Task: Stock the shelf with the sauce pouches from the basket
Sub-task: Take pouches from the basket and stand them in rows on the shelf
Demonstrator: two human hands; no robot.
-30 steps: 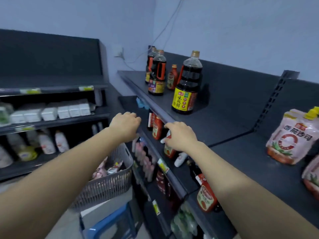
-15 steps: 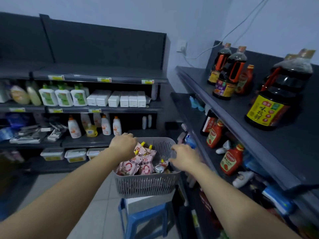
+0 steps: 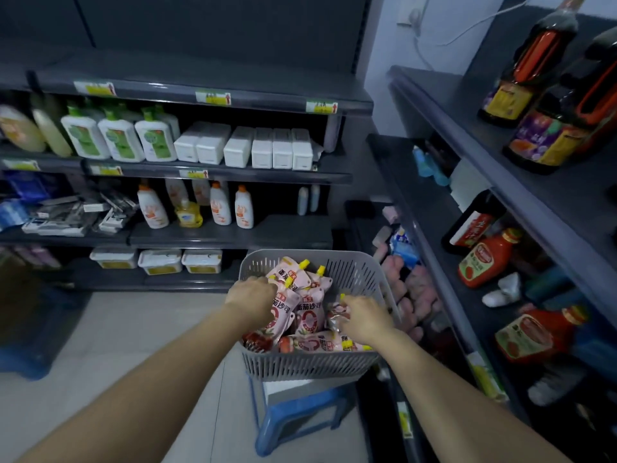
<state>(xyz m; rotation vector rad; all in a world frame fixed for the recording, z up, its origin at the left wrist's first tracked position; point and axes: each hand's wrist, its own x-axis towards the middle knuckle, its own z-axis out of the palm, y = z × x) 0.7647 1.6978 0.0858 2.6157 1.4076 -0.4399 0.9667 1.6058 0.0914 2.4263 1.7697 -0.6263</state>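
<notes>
Sauce pouches [image 3: 309,310], pink and white with yellow spouts, lie heaped in a grey slotted plastic basket [image 3: 357,272] on a blue plastic stool [image 3: 293,416]. Both hands reach into it: the left hand [image 3: 251,300] rests on one upright pouch, the right hand [image 3: 364,319] on another; whether either grips cannot be told. Dark metal shelf [image 3: 440,208] stands just beside, at right.

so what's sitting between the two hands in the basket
In the head view, upright sauce pouches with yellow caps fill the gap between the left hand and right hand, inside the grey basket.
</notes>
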